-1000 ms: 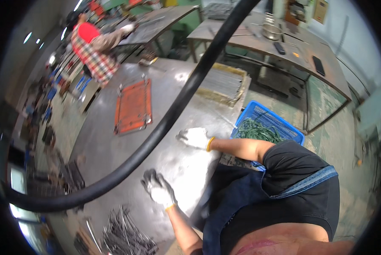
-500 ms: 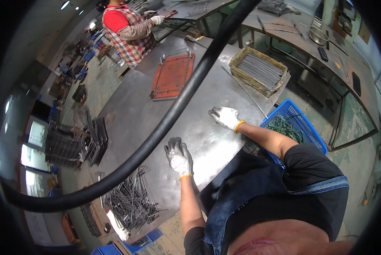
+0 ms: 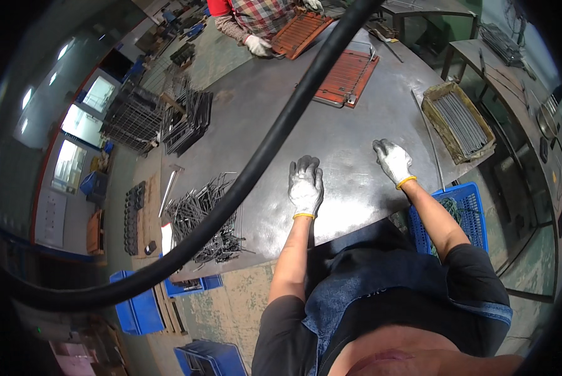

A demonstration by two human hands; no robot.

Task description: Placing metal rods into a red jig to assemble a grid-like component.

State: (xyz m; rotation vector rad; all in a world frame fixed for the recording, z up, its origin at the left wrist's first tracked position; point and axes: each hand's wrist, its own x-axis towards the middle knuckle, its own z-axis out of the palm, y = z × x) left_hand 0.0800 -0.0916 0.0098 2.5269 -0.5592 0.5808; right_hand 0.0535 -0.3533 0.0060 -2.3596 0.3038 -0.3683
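Observation:
My left hand (image 3: pixel 306 190), in a white knit glove with grey fingers and a yellow cuff, lies on the metal tabletop (image 3: pixel 262 135) with its fingers stretched out. My right hand (image 3: pixel 394 164), gloved alike, rests on the sheet further right, fingers loosely bent and apart. Neither holds anything. Beyond them lies a red slatted jig (image 3: pixel 350 78) with metal rods across it, partly hidden by a black curved bar (image 3: pixel 265 141). Across the table, a co-worker in a checked apron (image 3: pixel 262 17) grips a second red slatted jig (image 3: pixel 301 32) at the table's edge.
A heap of thin dark metal rods (image 3: pixel 199 210) covers the near left corner. To the right stands a worn yellow box (image 3: pixel 459 122) of straight rods, with a long thin rod (image 3: pixel 428 138) beside it. A blue basket (image 3: pixel 478 216) with green strands sits below the right edge.
My view has swung, so the table appears shifted. The co-worker has turned from the back table toward mine and now has a red jig at its edge. My hands stay empty over the sheet.

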